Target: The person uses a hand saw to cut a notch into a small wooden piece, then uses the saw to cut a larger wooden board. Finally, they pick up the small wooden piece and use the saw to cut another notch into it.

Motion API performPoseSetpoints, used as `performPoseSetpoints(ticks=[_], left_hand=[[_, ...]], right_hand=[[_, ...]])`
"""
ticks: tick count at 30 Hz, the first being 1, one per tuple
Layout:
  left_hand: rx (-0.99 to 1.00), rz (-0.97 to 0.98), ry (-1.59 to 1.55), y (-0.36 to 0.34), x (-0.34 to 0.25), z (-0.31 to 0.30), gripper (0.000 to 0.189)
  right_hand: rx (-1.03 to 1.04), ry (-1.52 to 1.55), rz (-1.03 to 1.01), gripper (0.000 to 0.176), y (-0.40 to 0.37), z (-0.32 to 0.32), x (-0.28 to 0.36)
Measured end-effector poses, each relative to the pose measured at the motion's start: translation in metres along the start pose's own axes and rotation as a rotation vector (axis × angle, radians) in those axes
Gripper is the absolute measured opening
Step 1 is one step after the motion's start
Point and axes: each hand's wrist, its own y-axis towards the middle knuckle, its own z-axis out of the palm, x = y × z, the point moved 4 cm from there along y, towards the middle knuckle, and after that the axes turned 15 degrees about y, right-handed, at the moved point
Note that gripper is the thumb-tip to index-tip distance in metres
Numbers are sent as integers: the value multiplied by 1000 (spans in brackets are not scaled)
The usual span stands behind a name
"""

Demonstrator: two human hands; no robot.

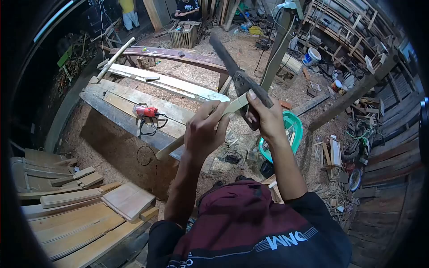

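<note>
My left hand (203, 129) is closed around a pale wooden strip (237, 104), which slants from the lower left up to the right. A pencil-like line crosses the strip near its upper end. In my right hand (267, 117) is the dark handle of a handsaw (225, 56), its blade pointing up and to the left. The right thumb also rests on the strip's upper end, so the strip and saw handle meet there. Beyond the left hand, a red power tool (146, 110) with a dark cord lies on a plank bench (111, 118).
A green basin (298, 124) with scraps stands below my right hand. Long boards (170, 82) lie across the bench area. Wooden panels (80, 223) are stacked at lower left. A post (277, 49) rises ahead. Shavings cover the floor. Two people (187, 10) are at the back.
</note>
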Motion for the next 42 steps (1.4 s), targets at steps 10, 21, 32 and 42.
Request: performPoseSetpoints(ticks=[10, 21, 32, 42], left_hand=[[75, 144, 46, 18, -29, -41, 16], [-19, 137, 119, 15, -20, -61, 20], [-83, 168, 164, 22, 6, -46, 16], [138, -95, -13, 8, 60, 19, 14]], right_hand=[[26, -14, -130, 36, -18, 20, 29], [54, 61, -143, 28, -22, 34, 18], [176, 44, -128, 28, -7, 36, 5], [-23, -194, -92, 28, 27, 2, -40]])
